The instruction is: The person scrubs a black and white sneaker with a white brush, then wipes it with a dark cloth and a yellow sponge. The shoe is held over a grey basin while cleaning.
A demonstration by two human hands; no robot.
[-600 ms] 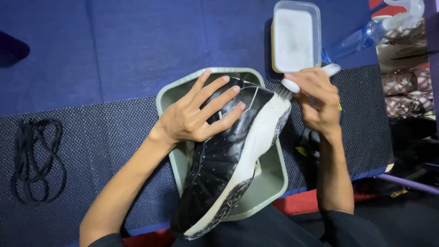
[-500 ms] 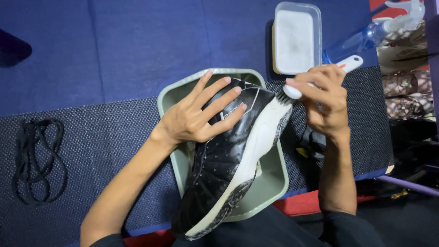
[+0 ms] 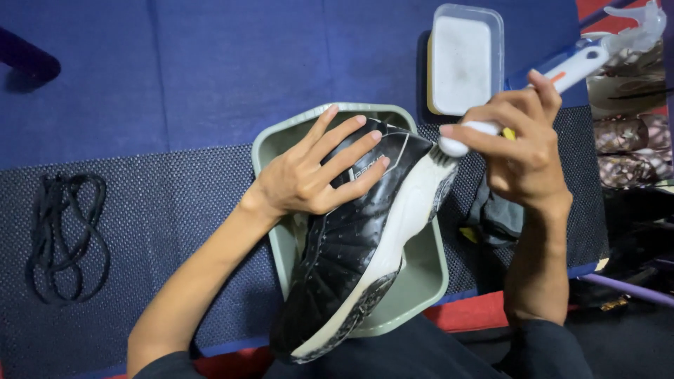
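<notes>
Left hand (image 3: 309, 175) flat on black-and-white sneaker (image 3: 358, 245) over grey-green plastic basin (image 3: 421, 281); right hand (image 3: 523, 151) holds white-handled brush (image 3: 519, 95) at sneaker's far end.

**A:** What lies at the centre?

**B:** A basin (image 3: 421, 281) on the mat (image 3: 168, 210). A shoe (image 3: 358, 253) lies in it on its side, heel end near the far rim, toe end over the near rim.

**A:** And the hands?

**B:** Left hand (image 3: 309, 179) flat on the shoe's heel end. Right hand (image 3: 523, 158) just right of the basin, closed around a brush (image 3: 533, 95); brush head touching the shoe's sole at the heel, handle pointing far right.

**A:** Beyond the basin?

**B:** A lidded container (image 3: 463, 60), behind its far right corner.

**A:** Elsewhere?

**B:** Laces (image 3: 67, 235) on the mat, well apart to the left. A cloth (image 3: 495, 214) on the mat right of the basin, beneath the right hand.
</notes>
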